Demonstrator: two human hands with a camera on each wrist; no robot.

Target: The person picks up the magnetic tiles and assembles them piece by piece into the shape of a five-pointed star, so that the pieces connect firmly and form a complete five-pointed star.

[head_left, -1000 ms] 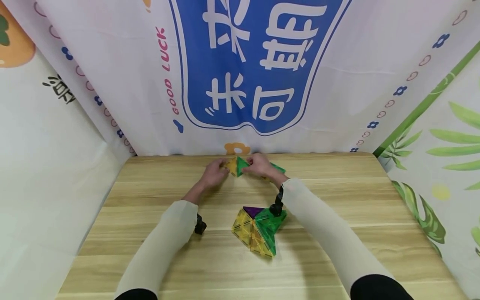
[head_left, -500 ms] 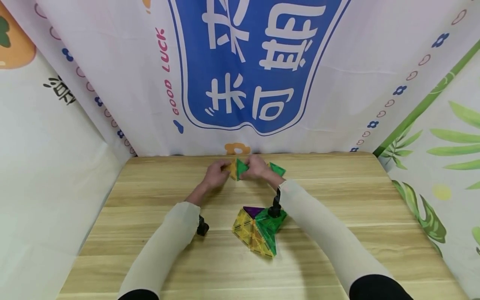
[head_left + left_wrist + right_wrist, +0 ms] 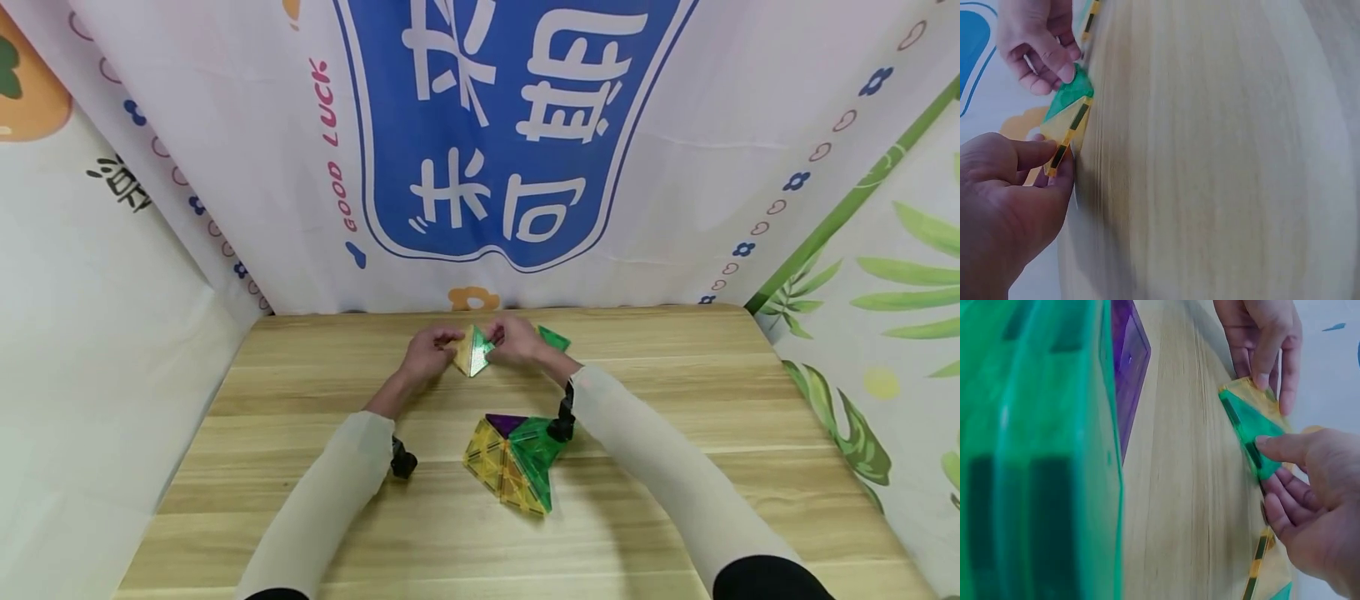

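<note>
Near the table's back edge, a yellow triangular magnetic tile (image 3: 463,352) and a green triangular magnetic tile (image 3: 480,353) meet along one edge. My left hand (image 3: 430,353) pinches the yellow tile (image 3: 1065,134) between thumb and fingers. With thumb on top and fingers beneath, my right hand (image 3: 516,342) pinches the green tile (image 3: 1250,434). Beside the right hand lies another green tile (image 3: 554,337), joined to a yellow one, partly hidden by that hand. Closer to me stands a built shape of yellow, green and purple tiles (image 3: 491,457).
The wooden table (image 3: 315,500) runs back to a printed cloth (image 3: 300,275). The built shape sits below the right forearm, and the black wrist camera (image 3: 561,421) hangs right over its green part. Cloth walls stand at both sides.
The joined yellow and green tiles have come slightly toward me and tilted, so the green one catches light. Both hands keep their pinch. The built shape has not moved.
</note>
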